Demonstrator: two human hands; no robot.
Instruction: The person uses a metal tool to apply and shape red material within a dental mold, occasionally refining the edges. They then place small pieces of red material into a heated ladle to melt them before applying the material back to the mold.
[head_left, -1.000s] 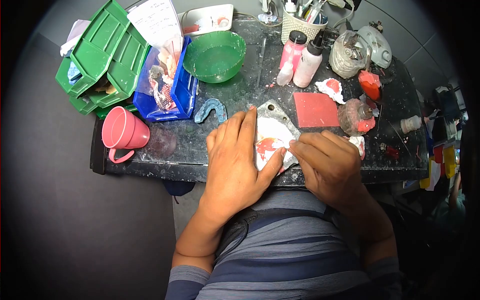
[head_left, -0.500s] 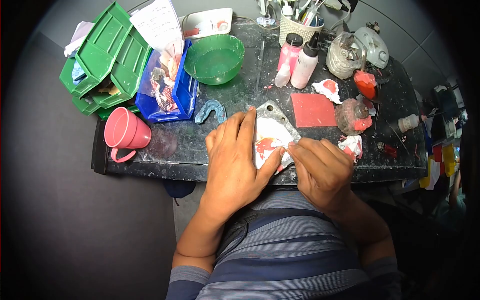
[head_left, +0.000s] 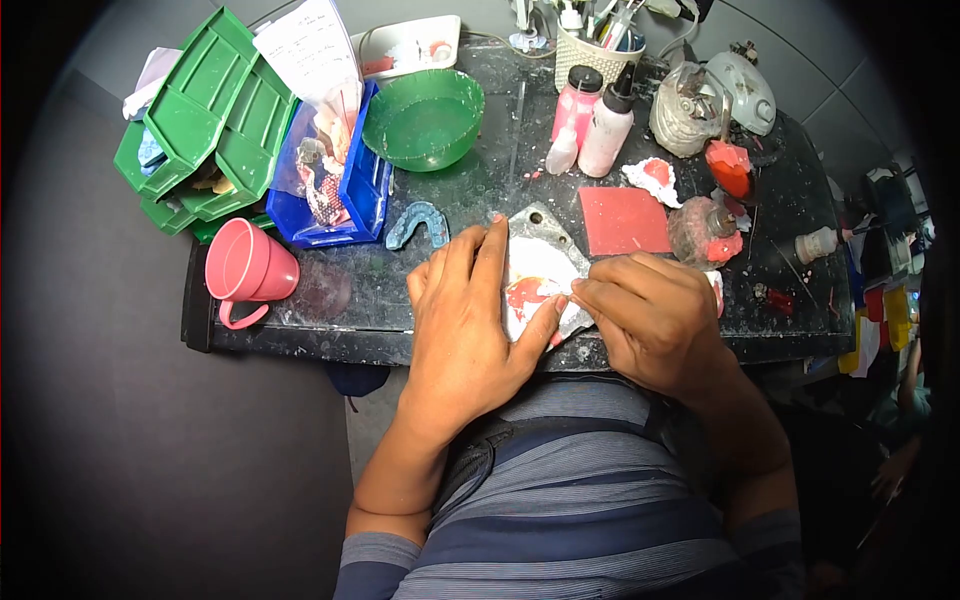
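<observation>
A grey metal plate with holes lies at the table's front edge, bearing white plaster with a red patch in it. My left hand rests on the plate's left side, its fingers stretched along the edge and the thumb pressing on the plaster near the red patch. From the right, my right hand reaches the plaster, fingers curled and pinched beside my left thumb. Whatever the right fingertips hold is too small and hidden to name. A blue horseshoe-shaped piece lies just beyond my left hand.
A pink mug, blue bin, green bins and green bowl are on the left. Beyond the plate are a red sheet and bottles. A crusted round jar stands near my right hand.
My right hand has shifted slightly right and turned, covering more of the white scrap beside it. My left hand stays on the plate. The whole view has moved slightly.
</observation>
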